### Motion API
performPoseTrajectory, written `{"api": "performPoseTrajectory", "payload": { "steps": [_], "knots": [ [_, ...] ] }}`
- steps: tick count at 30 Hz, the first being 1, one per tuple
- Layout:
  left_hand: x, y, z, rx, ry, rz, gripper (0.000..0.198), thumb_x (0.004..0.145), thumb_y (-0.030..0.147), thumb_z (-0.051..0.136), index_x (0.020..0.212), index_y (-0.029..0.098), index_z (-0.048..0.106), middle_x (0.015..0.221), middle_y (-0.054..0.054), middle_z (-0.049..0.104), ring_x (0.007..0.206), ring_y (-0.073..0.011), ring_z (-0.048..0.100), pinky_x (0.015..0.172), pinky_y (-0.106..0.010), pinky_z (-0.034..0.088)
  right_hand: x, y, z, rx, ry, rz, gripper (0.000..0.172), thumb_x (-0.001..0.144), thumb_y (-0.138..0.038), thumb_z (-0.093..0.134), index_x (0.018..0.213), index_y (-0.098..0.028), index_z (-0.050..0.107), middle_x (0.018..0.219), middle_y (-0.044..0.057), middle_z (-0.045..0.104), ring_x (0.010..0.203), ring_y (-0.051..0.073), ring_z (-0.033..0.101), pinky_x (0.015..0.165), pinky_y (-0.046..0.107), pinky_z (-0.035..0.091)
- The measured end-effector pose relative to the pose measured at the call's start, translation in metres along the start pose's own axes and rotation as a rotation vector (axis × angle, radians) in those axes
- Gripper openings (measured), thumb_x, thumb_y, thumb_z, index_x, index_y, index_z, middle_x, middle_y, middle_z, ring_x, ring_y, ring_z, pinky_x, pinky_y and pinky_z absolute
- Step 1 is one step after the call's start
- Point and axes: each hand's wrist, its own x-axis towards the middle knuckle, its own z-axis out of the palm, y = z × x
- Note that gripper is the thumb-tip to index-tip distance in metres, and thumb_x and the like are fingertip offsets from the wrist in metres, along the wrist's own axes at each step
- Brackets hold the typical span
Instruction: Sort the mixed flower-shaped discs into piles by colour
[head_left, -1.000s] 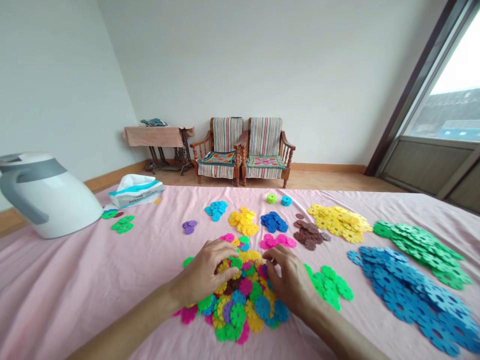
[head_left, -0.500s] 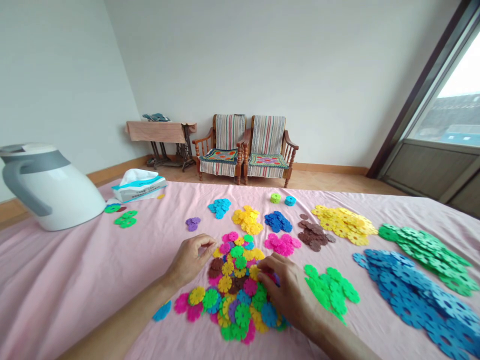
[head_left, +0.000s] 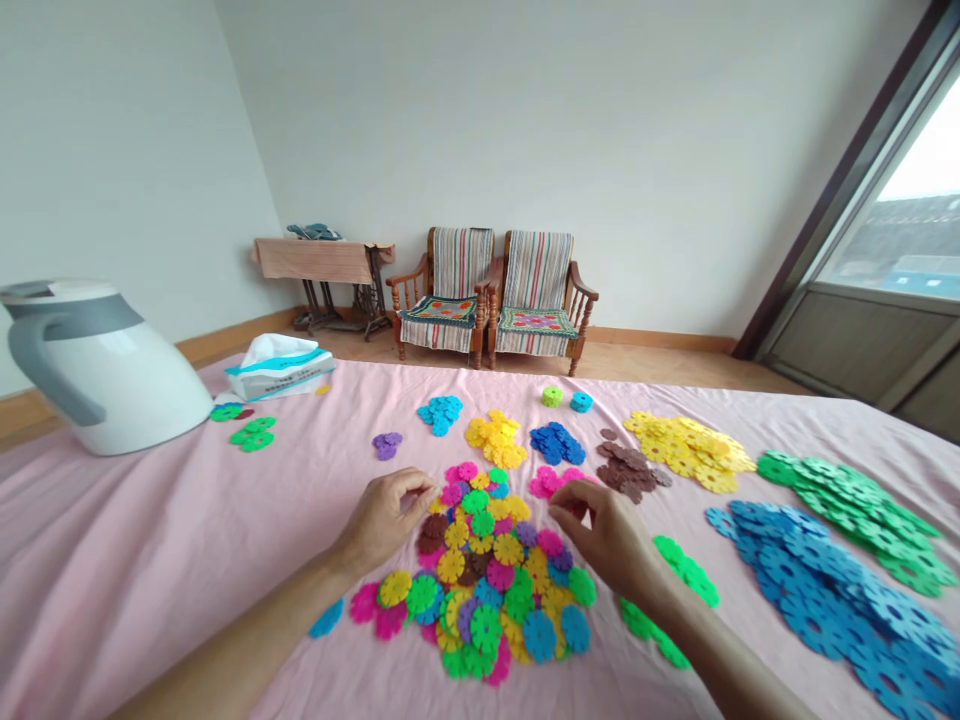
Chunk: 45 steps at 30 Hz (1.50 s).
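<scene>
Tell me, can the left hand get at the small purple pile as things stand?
Likely yes: the purple pile lies just beyond the left hand, with only pink cloth showing between them. I cannot tell whether that hand holds anything.

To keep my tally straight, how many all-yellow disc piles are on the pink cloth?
2: a small yellow pile of flower-shaped plastic discs beyond the multicoloured disc heap, and a larger yellow pile farther right, beside the brown disc pile. The arms may hide others.
</scene>
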Motion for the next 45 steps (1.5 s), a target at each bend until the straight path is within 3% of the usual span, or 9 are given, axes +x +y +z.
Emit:
{"api": "performPoseTrajectory", "payload": {
  "steps": [3,8,14,17,19,23,25,28,45],
  "knots": [
    [0.0,-0.001,0.001,-0.006,0.003,0.0,0.025,0.085,0.028,0.047,0.071,0.015,0.063,0.07,-0.002,0.064,0.068,-0.0143,0.058,0.066,-0.023,0.044,-0.008,-0.008,0.0,-0.058,-0.142,-0.048,0.009,0.073,-0.023,0.058,0.079,-0.019,0.063,0.076,0.002,0.062,0.07,0.016,0.056,0.064,0.026,0.042],
    [0.0,-0.003,0.001,-0.002,0.01,0.0,0.025,0.085,0.028,0.048,0.071,0.015,0.063,0.07,-0.002,0.063,0.067,-0.0141,0.057,0.065,-0.023,0.043,-0.011,-0.007,0.004,-0.101,-0.197,-0.075,0.014,0.077,-0.016,0.05,0.075,-0.019,0.064,0.072,0.001,0.06,0.065,0.013,0.055,0.062,0.024,0.039],
    [0.0,-0.004,0.002,0.016,0.006,0.006,0.027,0.085,0.03,0.046,0.071,0.014,0.063,0.069,-0.002,0.063,0.066,-0.0138,0.056,0.065,-0.023,0.044,0.001,0.011,0.009,-0.048,-0.013,-0.049,0.019,0.08,-0.02,0.046,0.082,-0.016,0.064,0.071,0.003,0.063,0.062,0.014,0.055,0.058,0.024,0.039],
    [0.0,-0.003,0.002,0.02,0.008,0.008,0.027,0.085,0.03,0.046,0.07,0.015,0.063,0.069,-0.002,0.063,0.066,-0.0138,0.056,0.065,-0.023,0.044,0.005,0.017,0.003,-0.045,0.114,0.015,0.023,0.081,-0.024,0.046,0.095,-0.017,0.062,0.077,0.004,0.064,0.064,0.015,0.057,0.059,0.025,0.041],
    [0.0,-0.003,0.002,0.023,0.009,0.008,0.027,0.085,0.03,0.047,0.07,0.015,0.063,0.069,-0.002,0.063,0.066,-0.0139,0.057,0.065,-0.022,0.044,0.007,0.017,-0.003,-0.078,0.145,0.033,0.021,0.081,-0.025,0.045,0.09,-0.017,0.062,0.075,0.003,0.063,0.064,0.015,0.057,0.059,0.026,0.04],
    [0.0,-0.004,0.002,0.031,0.013,0.005,0.027,0.086,0.03,0.046,0.071,0.015,0.063,0.069,-0.002,0.063,0.066,-0.0138,0.057,0.065,-0.023,0.044,0.002,0.01,-0.012,-0.076,-0.054,0.001,0.014,0.078,-0.021,0.047,0.068,-0.019,0.057,0.062,0.0,0.057,0.057,0.013,0.052,0.054,0.023,0.037],
    [0.0,-0.004,0.001,0.033,0.015,0.004,0.027,0.086,0.031,0.046,0.071,0.015,0.063,0.069,-0.002,0.063,0.066,-0.0138,0.057,0.065,-0.023,0.044,-0.004,0.005,-0.014,-0.068,-0.183,-0.009,0.006,0.073,-0.019,0.051,0.073,-0.019,0.057,0.066,-0.001,0.058,0.061,0.013,0.053,0.055,0.023,0.037],
    [0.0,-0.004,0.002,0.032,0.018,0.006,0.028,0.086,0.031,0.046,0.07,0.014,0.063,0.069,-0.002,0.063,0.067,-0.014,0.057,0.065,-0.023,0.044,-0.009,0.001,-0.015,-0.107,-0.286,0.003,0.012,0.066,-0.014,0.055,0.077,-0.019,0.059,0.073,0.0,0.06,0.067,0.014,0.054,0.059,0.024,0.037],
    [-0.002,-0.003,0.004,0.014,0.009,0.007,0.026,0.086,0.028,0.046,0.069,0.015,0.06,0.067,-0.001,0.061,0.066,-0.0135,0.056,0.064,-0.023,0.043,-0.009,-0.005,-0.023,0.001,-0.479,0.115,0.015,0.062,-0.015,0.058,0.077,-0.018,0.055,0.071,-0.002,0.053,0.065,0.012,0.047,0.055,0.022,0.032]
  ]
}}
